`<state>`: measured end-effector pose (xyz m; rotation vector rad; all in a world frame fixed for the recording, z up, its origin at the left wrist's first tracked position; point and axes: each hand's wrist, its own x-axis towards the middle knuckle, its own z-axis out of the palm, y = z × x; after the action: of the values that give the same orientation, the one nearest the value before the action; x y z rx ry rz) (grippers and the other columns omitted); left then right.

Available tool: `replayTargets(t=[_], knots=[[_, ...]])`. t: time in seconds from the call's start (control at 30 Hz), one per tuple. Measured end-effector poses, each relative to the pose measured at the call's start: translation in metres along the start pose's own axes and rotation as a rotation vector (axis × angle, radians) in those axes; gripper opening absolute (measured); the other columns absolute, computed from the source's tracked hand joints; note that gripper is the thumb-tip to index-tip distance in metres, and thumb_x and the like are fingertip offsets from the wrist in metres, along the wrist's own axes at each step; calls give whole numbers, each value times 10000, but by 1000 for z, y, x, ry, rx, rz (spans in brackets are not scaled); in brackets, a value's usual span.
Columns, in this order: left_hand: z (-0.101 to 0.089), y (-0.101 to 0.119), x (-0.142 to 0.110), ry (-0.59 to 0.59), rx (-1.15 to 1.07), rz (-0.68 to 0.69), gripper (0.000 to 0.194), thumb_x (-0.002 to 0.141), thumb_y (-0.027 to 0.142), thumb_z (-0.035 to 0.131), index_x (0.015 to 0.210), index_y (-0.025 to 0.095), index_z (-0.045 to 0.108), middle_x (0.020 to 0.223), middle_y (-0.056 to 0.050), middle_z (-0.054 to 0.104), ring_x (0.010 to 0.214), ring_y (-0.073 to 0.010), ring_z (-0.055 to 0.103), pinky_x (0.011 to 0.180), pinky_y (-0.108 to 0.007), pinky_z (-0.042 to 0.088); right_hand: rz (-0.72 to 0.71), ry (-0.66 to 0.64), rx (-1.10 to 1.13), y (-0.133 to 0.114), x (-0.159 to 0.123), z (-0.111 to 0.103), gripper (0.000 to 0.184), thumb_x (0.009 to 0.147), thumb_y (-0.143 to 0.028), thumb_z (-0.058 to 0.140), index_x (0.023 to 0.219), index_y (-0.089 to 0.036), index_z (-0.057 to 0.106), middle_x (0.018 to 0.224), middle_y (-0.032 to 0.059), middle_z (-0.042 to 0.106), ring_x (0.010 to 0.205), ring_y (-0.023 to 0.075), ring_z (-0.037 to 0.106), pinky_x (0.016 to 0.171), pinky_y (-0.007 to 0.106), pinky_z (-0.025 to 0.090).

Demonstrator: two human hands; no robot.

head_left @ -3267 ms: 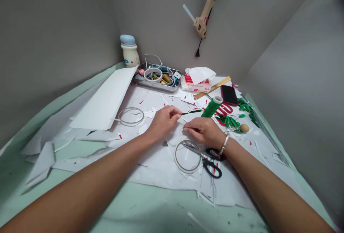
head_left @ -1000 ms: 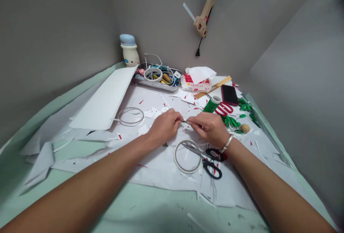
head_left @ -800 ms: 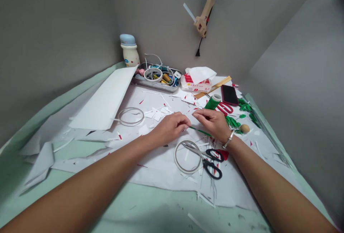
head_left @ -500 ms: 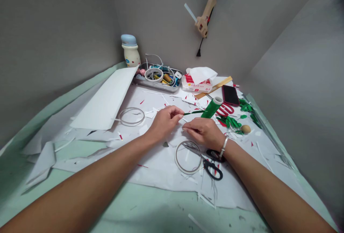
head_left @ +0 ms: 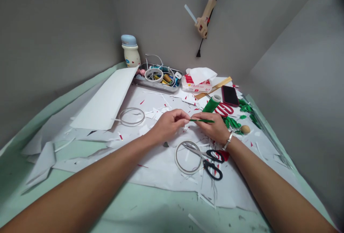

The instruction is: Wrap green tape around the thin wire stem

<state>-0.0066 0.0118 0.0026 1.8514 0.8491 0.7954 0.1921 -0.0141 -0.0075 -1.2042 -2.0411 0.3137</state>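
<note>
Pinching green wire (head_left: 202,120) between both hands (head_left: 170,125) (head_left: 212,128)

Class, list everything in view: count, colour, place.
green-wrapped stick: one, green, between the hands
green tape roll: one, green, upright beyond right hand
black-handled scissors: one, black, below right hand
clear plastic rings: two, clear, on white paper
leaves: many, green, right of roll
phone: one, black, back right
tissue packet: one, white-red, back
metal tray: one, silver, back, holding cables
glue gun: one, tan, hanging on wall
left hand: one, pinching the stick
right hand: one, holding the stick
</note>
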Motion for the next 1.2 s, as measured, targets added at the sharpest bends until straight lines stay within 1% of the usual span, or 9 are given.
replayTargets(t=[0.1, 0.2, 0.37, 0.53, 0.67, 0.8, 0.93, 1.07, 1.2], knots=[[-2, -1, 1, 124, -11, -61, 190, 799, 302, 543, 903, 170, 632, 795, -18, 649, 706, -139, 577, 666, -263, 456, -98, -92, -70, -9, -3, 7, 172, 866, -235, 541, 883, -209, 711, 874, 34, 730, 788, 151, 663, 716, 244, 491], [-3, -4, 1, 227, 195, -35, 151, 805, 263, 530, 866, 179, 640, 833, -27, 645, 752, -152, 578, 722, -286, 457, -199, -149, -167, -18, -4, 10, 169, 868, -233, 538, 878, -211, 705, 759, 28, 706, 709, 140, 628, 666, 241, 457], [0, -10, -2, 141, 502, 113, 182, 821, 175, 474, 856, 186, 652, 858, -38, 603, 801, -169, 575, 739, -293, 441, -220, -32, -212, -22, -3, 1, 181, 879, -266, 536, 888, -207, 708, 708, 29, 688, 632, 133, 592, 610, 244, 432], [4, -5, -4, -40, 381, 202, 181, 813, 163, 496, 869, 198, 664, 857, -22, 617, 800, -146, 576, 745, -263, 437, -36, 88, -55, -8, 0, -6, 179, 880, -270, 539, 870, -200, 703, 809, 27, 715, 711, 142, 636, 664, 242, 471], [1, 1, -1, 15, 96, 36, 147, 805, 232, 531, 868, 175, 651, 812, -12, 651, 732, -134, 585, 687, -251, 450, 51, 4, 10, 3, 0, -1, 203, 880, -300, 533, 876, -196, 707, 823, 23, 723, 714, 149, 651, 646, 240, 489], [-2, 0, 1, 167, -9, -72, 191, 805, 298, 550, 904, 165, 646, 801, -17, 667, 671, -128, 582, 643, -249, 453, -65, -129, -63, -4, -2, 8, 178, 871, -253, 543, 903, -210, 713, 906, 29, 729, 802, 152, 660, 726, 244, 491], [-3, -6, 1, 247, 285, -13, 149, 799, 237, 535, 850, 175, 661, 846, -36, 661, 758, -160, 587, 723, -283, 445, -210, -152, -205, -17, -4, 10, 178, 873, -241, 537, 898, -205, 709, 765, 25, 707, 694, 140, 618, 661, 247, 456], [0, -11, -2, 117, 520, 79, 187, 802, 175, 493, 849, 183, 674, 853, -44, 632, 799, -177, 582, 740, -298, 432, -198, -31, -212, -17, -3, 2, 178, 880, -245, 539, 915, -198, 708, 754, 26, 703, 673, 136, 604, 652, 249, 445], [3, -8, -3, -29, 415, 172, 192, 800, 167, 497, 862, 195, 676, 850, -25, 631, 800, -153, 582, 749, -266, 434, -54, 63, -64, -4, 1, -4, 180, 885, -260, 537, 890, -189, 703, 850, 33, 718, 772, 146, 643, 727, 245, 474]])
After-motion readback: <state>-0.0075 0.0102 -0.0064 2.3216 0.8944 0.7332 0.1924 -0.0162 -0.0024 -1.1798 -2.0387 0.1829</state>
